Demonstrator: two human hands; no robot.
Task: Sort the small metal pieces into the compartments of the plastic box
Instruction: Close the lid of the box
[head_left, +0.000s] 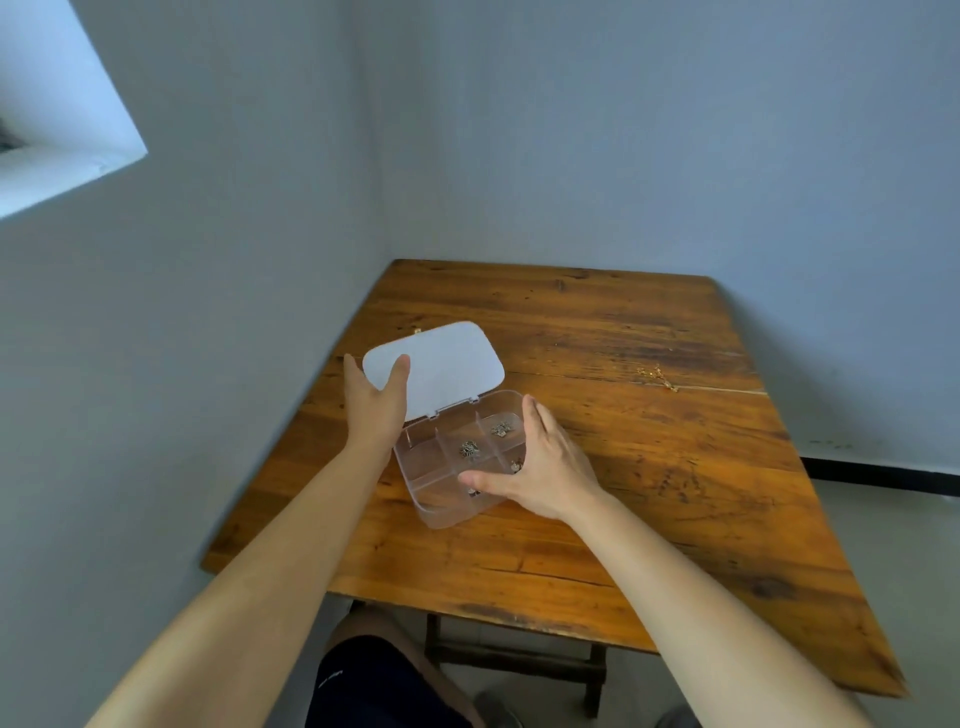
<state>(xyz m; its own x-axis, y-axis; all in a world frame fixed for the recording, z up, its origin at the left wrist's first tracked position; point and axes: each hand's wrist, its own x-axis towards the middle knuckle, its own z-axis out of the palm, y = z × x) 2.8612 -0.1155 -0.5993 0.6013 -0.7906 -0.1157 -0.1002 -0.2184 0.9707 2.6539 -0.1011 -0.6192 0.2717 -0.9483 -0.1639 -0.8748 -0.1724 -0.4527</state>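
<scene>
Wooden table (623, 493) carries the plastic box (447, 514); the flat left hand (374, 400) touches its lid (447, 364) at 10 o'clock, and the straight-fingered right hand (545, 467) rests on the box.

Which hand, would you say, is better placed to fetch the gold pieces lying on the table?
Probably the right hand: the gold pieces lie on its side; the left hand touches the lid.

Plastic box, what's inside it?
Small metal pieces lie in several compartments of the plastic box; the others look empty. The right hand covers the near right corner, hiding what's there.
</scene>
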